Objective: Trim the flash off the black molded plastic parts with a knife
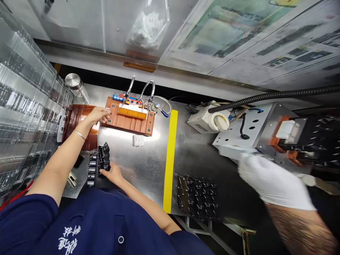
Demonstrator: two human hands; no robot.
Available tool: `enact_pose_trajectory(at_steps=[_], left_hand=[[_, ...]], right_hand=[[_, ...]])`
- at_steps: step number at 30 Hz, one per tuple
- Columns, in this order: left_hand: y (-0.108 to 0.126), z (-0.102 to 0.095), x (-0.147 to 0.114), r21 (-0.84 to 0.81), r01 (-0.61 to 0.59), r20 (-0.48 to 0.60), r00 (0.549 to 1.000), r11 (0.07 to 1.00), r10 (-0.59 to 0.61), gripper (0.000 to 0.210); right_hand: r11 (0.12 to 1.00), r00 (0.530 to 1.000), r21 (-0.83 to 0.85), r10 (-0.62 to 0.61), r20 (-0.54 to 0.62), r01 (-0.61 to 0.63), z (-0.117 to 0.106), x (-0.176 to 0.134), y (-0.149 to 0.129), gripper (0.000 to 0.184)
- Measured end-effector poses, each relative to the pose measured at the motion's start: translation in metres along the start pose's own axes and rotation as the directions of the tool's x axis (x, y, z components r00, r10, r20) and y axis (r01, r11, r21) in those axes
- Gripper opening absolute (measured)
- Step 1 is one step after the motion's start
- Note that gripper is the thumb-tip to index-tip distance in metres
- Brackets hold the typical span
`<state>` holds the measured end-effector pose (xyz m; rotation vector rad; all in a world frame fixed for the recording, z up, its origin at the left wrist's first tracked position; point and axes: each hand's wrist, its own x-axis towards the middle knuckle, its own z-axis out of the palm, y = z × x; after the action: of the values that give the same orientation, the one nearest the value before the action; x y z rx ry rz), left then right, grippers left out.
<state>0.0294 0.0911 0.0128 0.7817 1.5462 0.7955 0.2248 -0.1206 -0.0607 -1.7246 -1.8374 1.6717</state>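
My left hand (98, 116) is over the left end of a copper-brown fixture block (113, 122), fingers bent and tips together; anything between them is too small to make out. An orange slotted strip (132, 113) lies across the top of that block, below two bent metal hoses. Closer to my body, my right hand (114, 173) grips the lower end of a black moulded plastic strip (103, 156), its thumb at the near edge. A similar black strip (92, 168) lies just left of it on the metal bench.
Stacked clear plastic trays (23, 92) rise at the left, near a steel-lidded bottle (77, 88). Yellow tape (170, 161) crosses the bench. To its right are several black parts (199, 196), a machine (239, 125), and another person's white-gloved hand (271, 177).
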Motion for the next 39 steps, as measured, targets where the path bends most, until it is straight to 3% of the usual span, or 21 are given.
enact_pose_trajectory(at_steps=[2, 4, 5, 6, 7, 9, 10, 11, 14, 17, 21, 24, 27, 31, 34, 39], left_hand=[[-0.009, 0.0, -0.021, 0.032, -0.062, -0.041, 0.997, 0.998, 0.063, 0.012], [-0.017, 0.005, -0.041, 0.05, -0.154, -0.12, 0.98, 0.987, 0.159, 0.015], [-0.021, 0.01, -0.049, 0.096, -0.242, -0.159, 0.954, 0.966, 0.255, 0.018], [-0.025, 0.017, -0.055, 0.177, -0.354, -0.173, 0.907, 0.918, 0.383, 0.022], [-0.028, 0.026, -0.06, 0.288, -0.476, -0.142, 0.837, 0.831, 0.528, 0.024], [-0.035, 0.047, -0.063, 0.521, -0.662, 0.064, 0.659, 0.538, 0.749, 0.028], [-0.039, 0.058, -0.061, 0.609, -0.695, 0.194, 0.598, 0.383, 0.777, 0.028], [-0.041, 0.067, -0.057, 0.67, -0.694, 0.298, 0.578, 0.265, 0.76, 0.028], [-0.046, 0.085, -0.037, 0.767, -0.635, 0.43, 0.612, 0.088, 0.664, 0.028], [-0.044, 0.091, -0.01, 0.772, -0.632, 0.453, 0.624, 0.07, 0.637, 0.032], [-0.035, 0.095, 0.019, 0.774, -0.629, 0.456, 0.631, 0.07, 0.628, 0.041], [-0.033, 0.099, 0.026, 0.782, -0.619, 0.45, 0.643, 0.075, 0.62, 0.044], [-0.035, 0.103, 0.023, 0.795, -0.601, 0.435, 0.658, 0.08, 0.615, 0.047], [-0.04, 0.111, 0.019, 0.813, -0.576, 0.403, 0.668, 0.091, 0.625, 0.048], [-0.043, 0.115, 0.02, 0.821, -0.562, 0.382, 0.673, 0.102, 0.633, 0.048], [-0.045, 0.114, 0.021, 0.809, -0.574, 0.384, 0.676, 0.123, 0.628, 0.048]], right_hand=[[0.999, 0.999, 0.016, -0.028, -0.043, 0.028, -0.032, 0.006, 0.0, 0.022], [0.996, 0.986, -0.023, -0.086, -0.142, 0.083, -0.072, 0.015, -0.007, 0.031], [0.987, 0.966, -0.079, -0.152, -0.207, 0.138, -0.093, 0.022, -0.011, 0.038], [0.95, 0.914, -0.209, -0.286, -0.288, 0.232, -0.112, 0.029, -0.016, 0.043], [0.889, 0.848, -0.342, -0.416, -0.329, 0.303, -0.13, 0.038, -0.019, 0.045], [0.74, 0.735, -0.566, -0.601, -0.314, 0.363, -0.158, 0.058, -0.023, 0.041], [0.681, 0.712, -0.637, -0.643, -0.284, 0.362, -0.168, 0.068, -0.023, 0.039], [0.638, 0.706, -0.686, -0.661, -0.255, 0.35, -0.176, 0.078, -0.021, 0.036], [0.568, 0.719, -0.754, -0.668, -0.189, 0.329, -0.188, 0.097, -0.011, 0.034], [0.563, 0.726, -0.757, -0.664, -0.175, 0.332, -0.189, 0.099, -0.002, 0.034], [0.661, 0.721, -0.692, -0.626, -0.297, 0.289, -0.189, 0.094, -0.001, 0.035], [0.746, 0.733, -0.62, -0.56, -0.386, 0.243, -0.2, 0.093, -0.002, 0.032], [0.83, 0.742, -0.545, -0.44, -0.507, 0.119, -0.231, 0.096, -0.002, 0.03], [0.899, 0.666, -0.434, -0.29, -0.687, -0.056, -0.288, 0.112, -0.004, 0.029], [0.924, 0.68, -0.374, -0.224, -0.699, -0.08, -0.317, 0.125, -0.007, 0.02], [0.936, 0.72, -0.351, -0.228, -0.655, -0.023, -0.345, 0.141, -0.008, 0.012]])
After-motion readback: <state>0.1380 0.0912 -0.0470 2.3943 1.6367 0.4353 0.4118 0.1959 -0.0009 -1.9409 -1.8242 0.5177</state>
